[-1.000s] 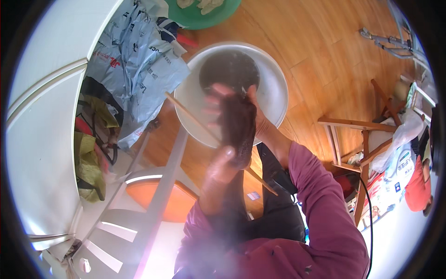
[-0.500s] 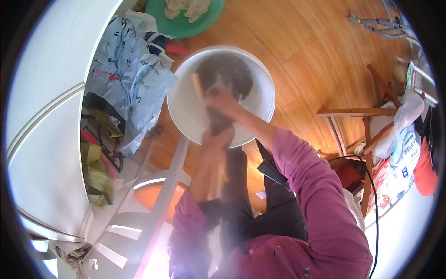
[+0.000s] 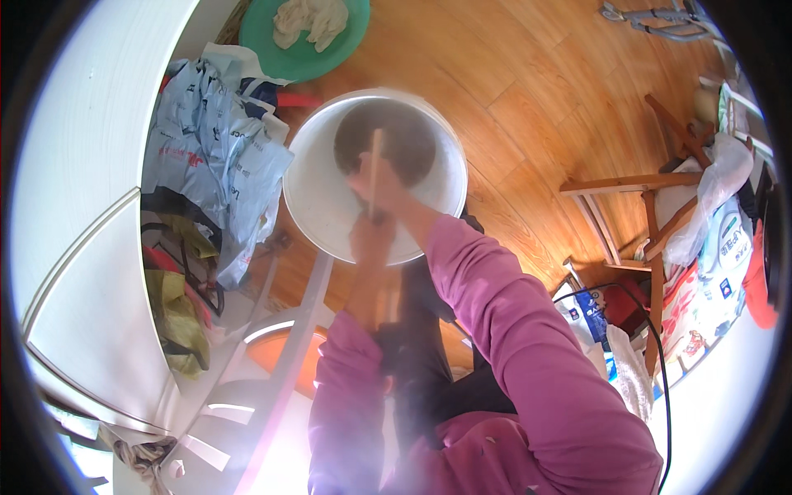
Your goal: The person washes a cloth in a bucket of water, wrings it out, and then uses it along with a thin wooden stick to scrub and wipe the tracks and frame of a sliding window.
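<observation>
A pale wooden stick (image 3: 376,153) is held lengthwise over a white bucket (image 3: 318,202). My right hand (image 3: 379,180) is closed around its middle. Nearer to me, my left hand (image 3: 371,235) is closed at the stick's lower end, over the bucket's near rim; motion blurs its fingers. Deep inside the bucket shows a dark round area (image 3: 404,136), which I cannot tell as liquid or bare bottom.
Beyond the bucket stands a green basin (image 3: 346,45) with pale cloth (image 3: 309,23) inside. Grey plastic bags (image 3: 219,148) crowd the left, beside a white cabinet (image 3: 91,272). A wooden frame (image 3: 635,181) and more bags lie right, near a black cable (image 3: 660,355).
The stick has swung from a slant on the left to nearly straight ahead. A dark blurred thing between my hands no longer shows. The whole view has shifted slightly.
</observation>
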The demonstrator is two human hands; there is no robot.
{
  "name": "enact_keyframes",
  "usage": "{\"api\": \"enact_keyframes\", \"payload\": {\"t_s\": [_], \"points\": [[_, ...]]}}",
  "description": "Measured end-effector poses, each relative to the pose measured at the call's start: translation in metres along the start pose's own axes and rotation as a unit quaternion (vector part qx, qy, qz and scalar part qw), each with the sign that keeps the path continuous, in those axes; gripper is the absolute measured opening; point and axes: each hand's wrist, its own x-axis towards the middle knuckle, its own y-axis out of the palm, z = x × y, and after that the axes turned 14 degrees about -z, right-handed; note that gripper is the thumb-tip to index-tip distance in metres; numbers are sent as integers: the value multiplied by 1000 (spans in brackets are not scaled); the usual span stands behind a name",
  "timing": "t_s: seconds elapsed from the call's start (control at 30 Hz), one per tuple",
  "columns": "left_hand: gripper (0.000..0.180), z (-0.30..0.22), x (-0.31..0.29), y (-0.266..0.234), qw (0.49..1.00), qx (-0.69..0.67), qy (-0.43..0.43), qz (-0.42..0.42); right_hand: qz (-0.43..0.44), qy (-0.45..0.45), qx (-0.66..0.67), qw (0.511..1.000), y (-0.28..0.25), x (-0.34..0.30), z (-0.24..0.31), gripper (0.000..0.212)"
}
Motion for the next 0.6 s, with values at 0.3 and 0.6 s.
{"api": "enact_keyframes", "payload": {"t_s": [0.3,0.6], "points": [[27,-4,-28,-40,912,-370,-97,151,130,122,356,918,-39,-16,16,28],[16,-21,-51,-74,843,-470,-201,168,236,151,548,788,-80,-51,48,33]]}}
